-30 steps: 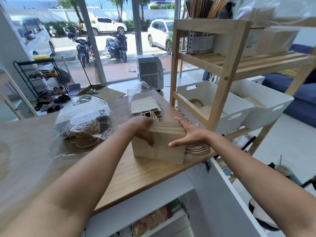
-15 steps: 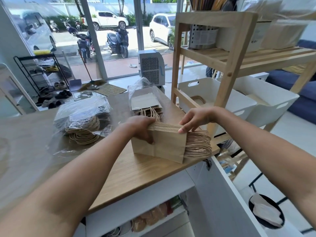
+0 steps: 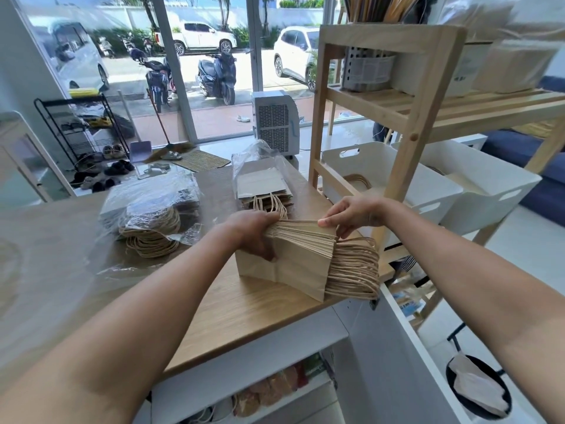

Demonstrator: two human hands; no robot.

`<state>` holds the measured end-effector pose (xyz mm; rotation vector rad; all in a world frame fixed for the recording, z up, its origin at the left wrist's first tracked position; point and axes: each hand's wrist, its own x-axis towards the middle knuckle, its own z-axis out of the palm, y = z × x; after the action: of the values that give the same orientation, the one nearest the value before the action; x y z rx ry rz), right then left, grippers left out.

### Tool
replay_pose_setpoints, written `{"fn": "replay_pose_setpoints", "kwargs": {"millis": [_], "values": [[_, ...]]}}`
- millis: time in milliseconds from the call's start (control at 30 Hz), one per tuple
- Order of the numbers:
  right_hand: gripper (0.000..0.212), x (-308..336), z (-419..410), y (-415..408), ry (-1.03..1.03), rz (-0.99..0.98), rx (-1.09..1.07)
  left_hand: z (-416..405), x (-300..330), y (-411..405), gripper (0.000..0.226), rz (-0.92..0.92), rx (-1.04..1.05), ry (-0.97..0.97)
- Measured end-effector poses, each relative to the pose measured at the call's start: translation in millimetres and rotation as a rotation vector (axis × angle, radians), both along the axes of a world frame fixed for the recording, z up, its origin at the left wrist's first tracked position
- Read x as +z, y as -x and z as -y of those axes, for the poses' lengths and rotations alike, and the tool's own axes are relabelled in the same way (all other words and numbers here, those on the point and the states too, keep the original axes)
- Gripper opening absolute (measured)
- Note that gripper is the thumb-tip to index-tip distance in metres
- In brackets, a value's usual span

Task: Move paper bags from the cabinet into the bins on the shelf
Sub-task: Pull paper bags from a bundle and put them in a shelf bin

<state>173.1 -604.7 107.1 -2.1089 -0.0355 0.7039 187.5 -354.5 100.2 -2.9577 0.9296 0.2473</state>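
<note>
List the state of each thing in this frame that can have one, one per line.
Stack of paper bags: standing on edge on the counter, handles pointing right, held by both hands.
Left hand: grips the stack's left end.
Right hand: pinches the top edges.
Near bin: on the shelf, some bags inside.
Far bin: on the shelf, holds something flat.
Plastic-wrapped bundle: wrap open.

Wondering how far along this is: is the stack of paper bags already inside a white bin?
No, the stack of paper bags stands on the wooden countertop, held by both hands.
</note>
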Motion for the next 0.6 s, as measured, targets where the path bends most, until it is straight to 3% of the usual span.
{"fn": "replay_pose_setpoints", "kwargs": {"millis": [100, 233, 400, 467, 533, 600], "values": [[0.041, -2.2, 2.3, -0.7, -0.026, -0.046, -0.015, -0.1, -1.2, -0.7, 0.077, 0.004, -0.006, -0.009], [0.031, 11.9, -2.3, -1.6, 0.035, -0.121, 0.036, 0.2, -2.8, -1.4, 0.076, 0.028, -0.023, -0.02], [0.03, 41.1, -23.6, 3.1, 0.363, -0.131, 0.26, 1.0, -4.9, -5.0, 0.076, 0.038, -0.026, -0.011], [0.043, 40.9, -32.7, 4.1, 0.498, -0.086, 0.334, 0.5, -5.9, -5.8, 0.073, 0.037, -0.029, -0.009], [0.053, 37.3, -37.7, 2.8, 0.56, -0.027, 0.359, 0.1, -6.3, -5.3, 0.07, 0.04, -0.039, -0.01], [0.048, 37.3, -37.3, 2.4, 0.548, -0.003, 0.364, -0.2, -5.9, -3.9, 0.068, 0.044, -0.044, -0.015]]}}
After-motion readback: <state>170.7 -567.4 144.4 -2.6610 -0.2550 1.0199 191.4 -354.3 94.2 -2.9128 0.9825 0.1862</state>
